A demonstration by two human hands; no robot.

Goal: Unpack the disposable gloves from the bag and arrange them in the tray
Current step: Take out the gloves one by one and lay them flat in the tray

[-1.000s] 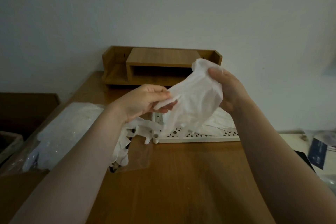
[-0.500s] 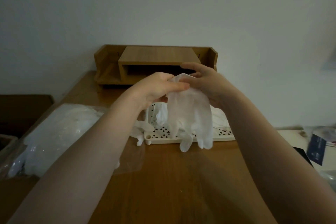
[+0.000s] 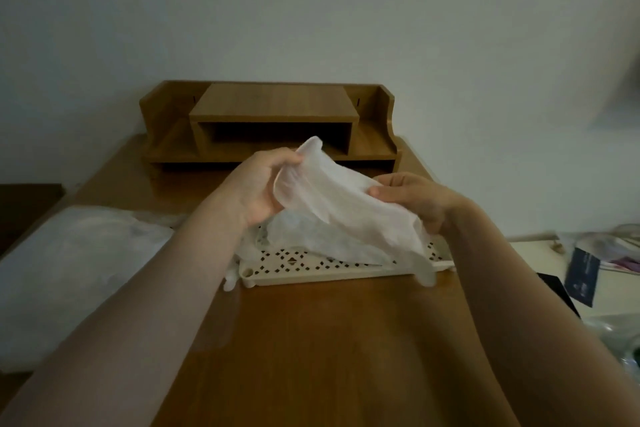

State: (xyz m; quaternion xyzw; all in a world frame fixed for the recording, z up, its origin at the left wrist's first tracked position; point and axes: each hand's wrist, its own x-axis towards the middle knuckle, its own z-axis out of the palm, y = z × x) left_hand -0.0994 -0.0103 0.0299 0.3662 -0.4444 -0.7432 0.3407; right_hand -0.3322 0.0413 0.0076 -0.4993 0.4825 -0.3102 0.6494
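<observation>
A translucent white disposable glove (image 3: pixel 341 204) is stretched slantwise between my two hands above the tray. My left hand (image 3: pixel 261 189) pinches its cuff end, held higher. My right hand (image 3: pixel 412 199) grips it lower on the right, and the glove's fingers hang down over the tray's front right rim. The cream perforated tray (image 3: pixel 311 276) lies on the wooden desk below, with other white gloves (image 3: pixel 298 236) piled in it. The clear plastic bag (image 3: pixel 76 270) with more gloves lies at the left.
A wooden desk organiser (image 3: pixel 270 121) stands against the wall behind the tray. A loose glove (image 3: pixel 231 279) droops off the tray's left corner. To the right, a lower white surface holds a dark blue packet (image 3: pixel 581 276) and other clutter. Bare desk (image 3: pixel 329 357) lies in front.
The glove hung straight down from both hands held close together; now my hands have moved apart and lower, and the glove is spread slantwise over the tray.
</observation>
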